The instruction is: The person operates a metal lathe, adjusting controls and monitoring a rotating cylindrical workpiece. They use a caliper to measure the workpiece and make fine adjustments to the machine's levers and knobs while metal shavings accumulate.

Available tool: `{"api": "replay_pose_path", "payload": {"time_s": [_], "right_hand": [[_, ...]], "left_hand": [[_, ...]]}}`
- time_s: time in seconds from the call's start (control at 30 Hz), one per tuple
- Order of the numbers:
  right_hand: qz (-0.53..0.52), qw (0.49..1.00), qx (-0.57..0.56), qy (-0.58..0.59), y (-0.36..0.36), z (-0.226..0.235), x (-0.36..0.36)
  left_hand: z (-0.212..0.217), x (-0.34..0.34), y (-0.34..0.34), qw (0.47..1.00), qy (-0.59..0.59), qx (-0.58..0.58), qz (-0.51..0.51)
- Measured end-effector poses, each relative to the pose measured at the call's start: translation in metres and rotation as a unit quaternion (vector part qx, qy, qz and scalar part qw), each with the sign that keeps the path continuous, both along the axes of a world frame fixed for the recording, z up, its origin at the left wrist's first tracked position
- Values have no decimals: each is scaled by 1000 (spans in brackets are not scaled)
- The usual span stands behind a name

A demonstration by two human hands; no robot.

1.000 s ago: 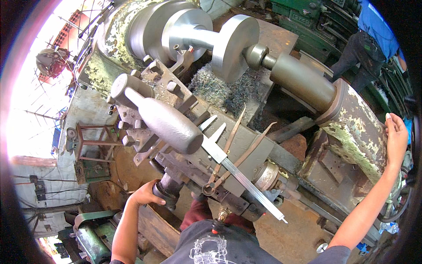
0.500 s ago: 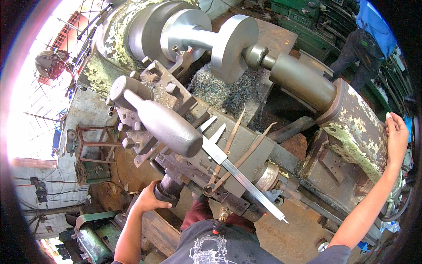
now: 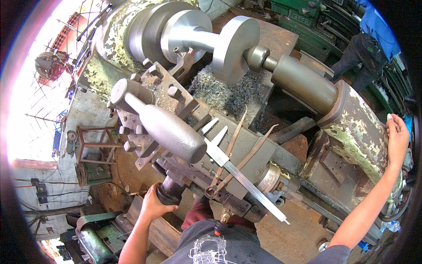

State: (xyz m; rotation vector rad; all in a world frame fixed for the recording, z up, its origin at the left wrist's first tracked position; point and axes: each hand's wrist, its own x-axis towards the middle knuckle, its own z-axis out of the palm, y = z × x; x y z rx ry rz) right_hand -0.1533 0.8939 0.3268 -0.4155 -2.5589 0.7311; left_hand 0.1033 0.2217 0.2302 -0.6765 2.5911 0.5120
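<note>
My left hand (image 3: 157,203) is wrapped around a dark round handle (image 3: 170,190) below the lathe's tool post (image 3: 165,99). At the right, my right hand (image 3: 398,138) rests against the outer side of the worn, paint-flaked tailstock (image 3: 358,127), its fingers stretched out and holding nothing. A shiny crank-shaped metal workpiece (image 3: 235,50) with round discs sits between the chuck (image 3: 141,39) and the tailstock centre (image 3: 257,58). A vernier caliper (image 3: 255,189) and a bow-legged caliper (image 3: 249,159) lie on the carriage. The tool post's thick clamping lever (image 3: 173,132) is above them.
Curled metal chips (image 3: 224,90) are heaped beneath the workpiece. A person in blue (image 3: 380,31) stands at the far right beside a green machine (image 3: 299,22). A metal frame stand (image 3: 99,143) is at the left. Green machinery (image 3: 94,240) sits at lower left.
My left hand has shifted slightly right and turned around the round handle. My right hand stays on the tailstock. The person in blue has moved a little to the right.
</note>
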Motion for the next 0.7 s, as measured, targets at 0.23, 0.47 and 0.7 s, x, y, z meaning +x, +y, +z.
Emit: {"api": "replay_pose_path", "payload": {"time_s": [0.23, 0.47, 0.7], "right_hand": [[3, 1000, -16, 3, 1, 0, 0], [0, 1000, -4, 4, 2, -1, 0], [6, 1000, -13, -5, 4, -1, 1]], "left_hand": [[-2, 7, 15, 998, 34, -42, 21], [-11, 14, 24, 995, 57, -69, 44], [-12, 24, 40, 990, 72, -97, 73]]}}
